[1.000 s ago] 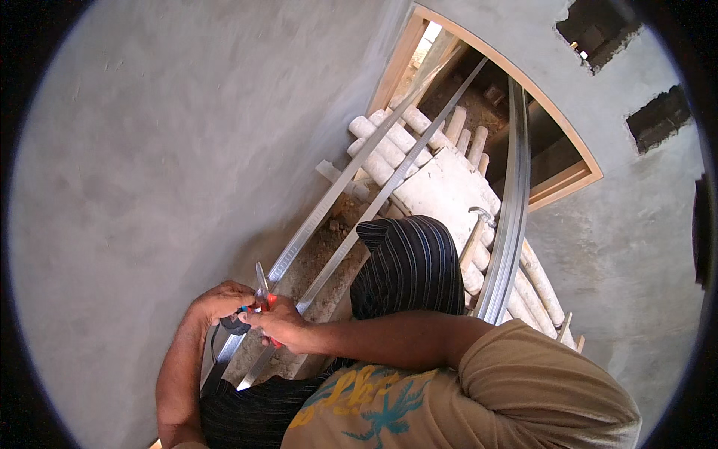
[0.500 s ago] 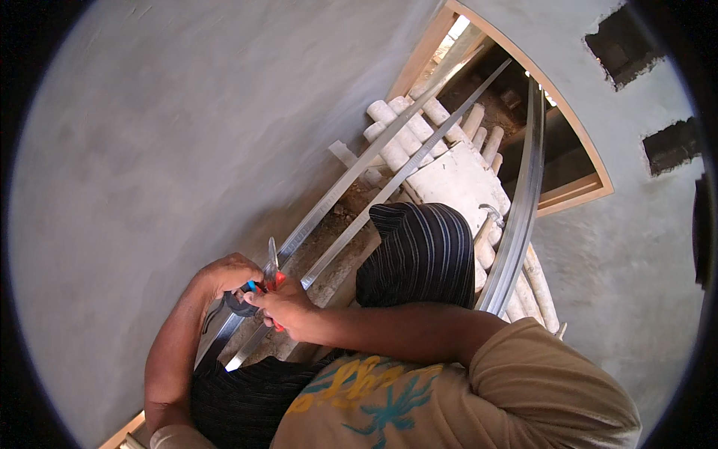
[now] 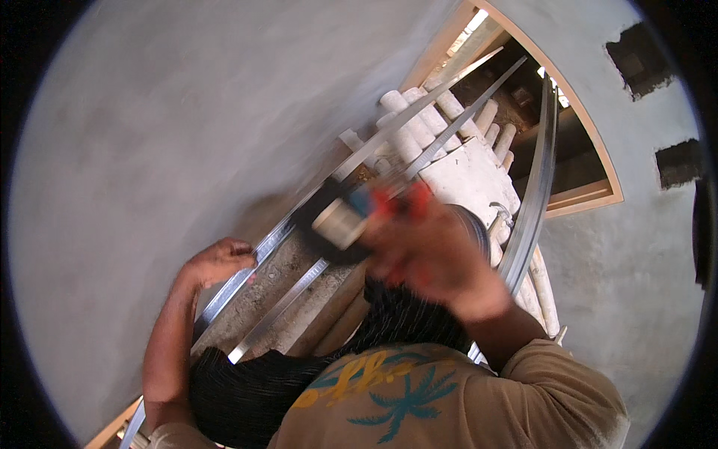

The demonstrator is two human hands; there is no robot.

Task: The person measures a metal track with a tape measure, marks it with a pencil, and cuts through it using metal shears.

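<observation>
My left hand (image 3: 221,260) grips the edge of a long metal channel (image 3: 284,228) that runs diagonally along the grey wall. Raised close to the camera and blurred, my right hand (image 3: 434,251) is closed on a cutting tool with red and blue handles (image 3: 378,203). The tool's front end is a beige and dark blur, so its jaws cannot be made out. A second metal channel (image 3: 280,314) lies parallel just below the first.
A grey plastered wall (image 3: 187,112) fills the left. White round poles (image 3: 407,123) and a white block (image 3: 467,179) lie stacked by a wooden door frame (image 3: 594,157). A third metal strip (image 3: 535,202) curves on the right, with a hammer (image 3: 499,215) beside it.
My right hand has lifted the tool off the channel, up and to the right toward the camera. My left hand has stayed on the channel.
</observation>
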